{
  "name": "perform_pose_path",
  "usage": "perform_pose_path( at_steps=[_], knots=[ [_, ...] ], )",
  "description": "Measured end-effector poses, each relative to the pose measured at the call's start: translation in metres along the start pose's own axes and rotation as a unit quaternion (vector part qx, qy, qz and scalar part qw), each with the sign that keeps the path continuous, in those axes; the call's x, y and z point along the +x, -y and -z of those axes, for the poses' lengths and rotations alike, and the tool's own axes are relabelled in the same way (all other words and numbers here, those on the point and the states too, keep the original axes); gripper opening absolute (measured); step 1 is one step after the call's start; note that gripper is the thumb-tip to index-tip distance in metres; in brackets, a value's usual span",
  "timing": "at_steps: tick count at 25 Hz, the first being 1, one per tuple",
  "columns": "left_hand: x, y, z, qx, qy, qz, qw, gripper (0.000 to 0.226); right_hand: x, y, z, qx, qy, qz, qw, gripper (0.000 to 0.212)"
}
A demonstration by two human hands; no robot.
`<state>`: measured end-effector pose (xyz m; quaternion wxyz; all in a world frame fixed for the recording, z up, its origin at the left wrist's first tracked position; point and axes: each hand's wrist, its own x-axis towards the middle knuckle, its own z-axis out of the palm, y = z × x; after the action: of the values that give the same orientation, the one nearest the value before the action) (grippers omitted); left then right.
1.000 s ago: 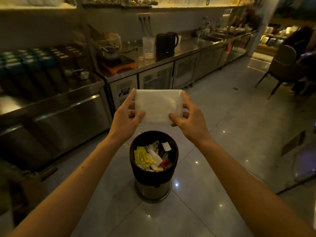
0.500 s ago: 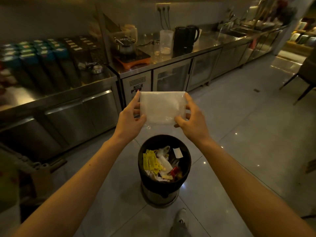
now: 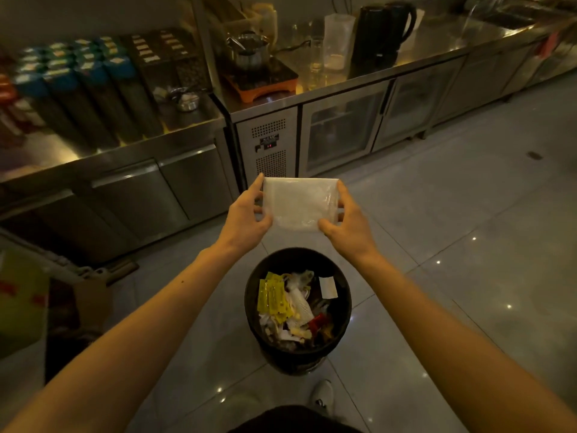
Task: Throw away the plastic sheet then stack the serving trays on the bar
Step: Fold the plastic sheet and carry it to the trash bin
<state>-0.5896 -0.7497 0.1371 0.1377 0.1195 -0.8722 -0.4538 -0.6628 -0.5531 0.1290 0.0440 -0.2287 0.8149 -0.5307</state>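
Here, a folded plastic sheet (image 3: 301,203) is held up in the air by both hands, above and just beyond an open bin (image 3: 298,310) on the tiled floor (image 3: 452,245). The sheet's left edge is pinched by the left hand (image 3: 246,218), thumb on the near face and fingers behind; its right edge is pinched the same way by the right hand (image 3: 349,221). The sheet is white, roughly rectangular, and kept flat and upright between the two grips. The bin, dark-walled and round, is filled with litter, among it yellow wrappers (image 3: 273,300) and a white slip (image 3: 327,287). A shoe (image 3: 323,396) is seen on the floor just before the bin. Behind, a long steel table (image 3: 437,42) is lined with glass-fronted fridge doors (image 3: 342,129); on it are set a black kettle (image 3: 382,32), a clear jug (image 3: 337,42) and a pot (image 3: 249,51) on an orange-edged hob (image 3: 265,81). To the left, rows of blue-topped boxes (image 3: 78,82) are stacked on a lower steel surface. No serving trays can be made out in the dim light.
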Motion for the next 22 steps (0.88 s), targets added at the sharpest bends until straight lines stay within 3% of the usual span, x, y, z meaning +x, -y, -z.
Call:
perform_pose_path(
  at_steps=[6,11,15,22],
  knots=[
    [0.01,0.056,-0.027,0.043,0.112,0.094,0.988,0.084,0.004,-0.047,-0.028,-0.054,0.071,-0.072,0.993,0.058],
    [0.016,0.094,-0.027,0.079,0.208,0.12,0.968,0.079,0.005,-0.065,-0.056,-0.095,0.115,-0.132,0.98,0.054],
    [0.012,0.114,-0.025,0.095,0.241,0.126,0.958,0.086,0.003,-0.075,-0.074,-0.1,0.126,-0.159,0.974,0.054],
    [0.018,0.121,-0.033,0.08,0.264,0.127,0.953,0.077,0.005,-0.087,-0.075,-0.121,0.126,-0.177,0.969,0.056]
  ],
)
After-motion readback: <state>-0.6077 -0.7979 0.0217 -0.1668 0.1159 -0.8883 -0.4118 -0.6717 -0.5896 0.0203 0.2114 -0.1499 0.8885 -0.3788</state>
